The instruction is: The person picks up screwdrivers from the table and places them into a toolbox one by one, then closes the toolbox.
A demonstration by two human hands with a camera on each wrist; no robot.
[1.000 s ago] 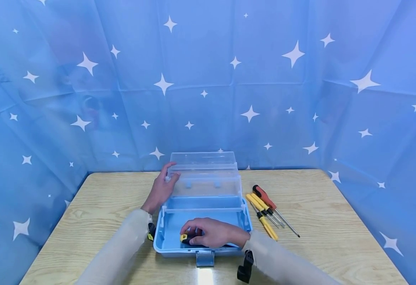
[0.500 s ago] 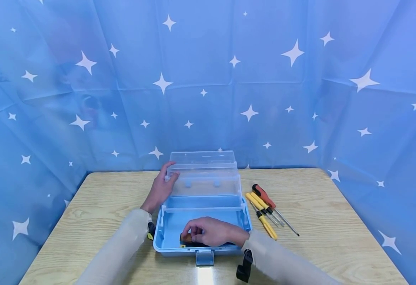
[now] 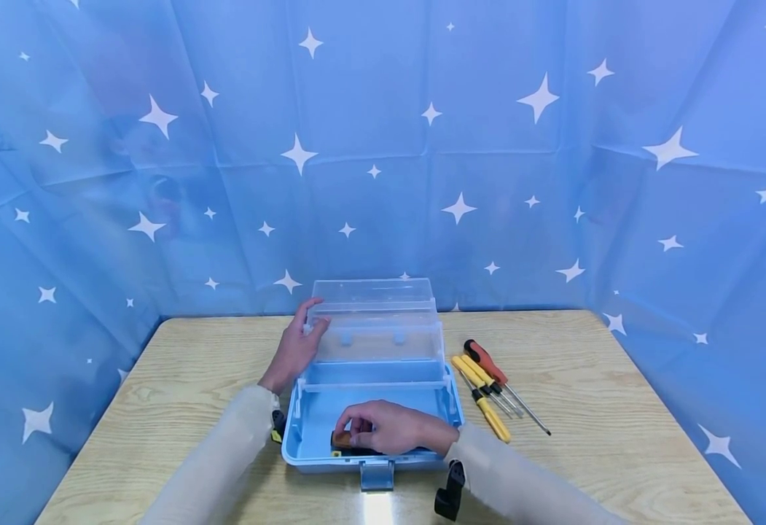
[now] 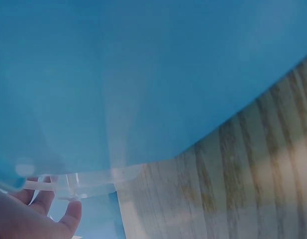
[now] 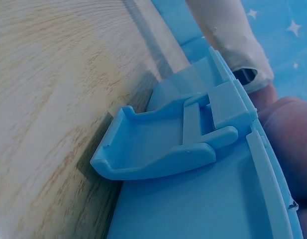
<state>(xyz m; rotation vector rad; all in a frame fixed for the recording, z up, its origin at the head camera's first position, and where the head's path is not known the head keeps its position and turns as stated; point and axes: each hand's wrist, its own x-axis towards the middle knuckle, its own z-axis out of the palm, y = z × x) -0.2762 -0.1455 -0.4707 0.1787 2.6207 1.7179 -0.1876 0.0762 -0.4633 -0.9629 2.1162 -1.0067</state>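
A light blue plastic toolbox [image 3: 294, 437] stands with its clear lid [image 3: 376, 339] raised. My left hand [image 3: 294, 350] grips the lid's left edge, thumb in front; in the left wrist view the same hand [image 4: 39, 214] shows beside a clear plastic part [image 4: 91, 186]. Inside the box, near the front wall, my right hand [image 3: 389, 426] curls its fingers on a dark tool with a yellow end [image 3: 337, 453]. An orange-brown patch shows under the fingertips; the hand hides the rest, so I cannot tell the tool's kind. In the right wrist view the front latch [image 5: 153, 144] hangs down.
To the right of the box lie several yellow-handled screwdrivers [image 3: 494, 419] and a red-and-black one [image 3: 486, 362] with its long shaft pointing toward the front right. Wooden tabletop [image 3: 179, 394] surrounds the box. A blue star-patterned cloth [image 3: 383, 109] hangs behind.
The tool under my right hand has turned: its yellow end sits lower and an orange-brown patch now shows under the fingers. My left hand and the lid stay in place.
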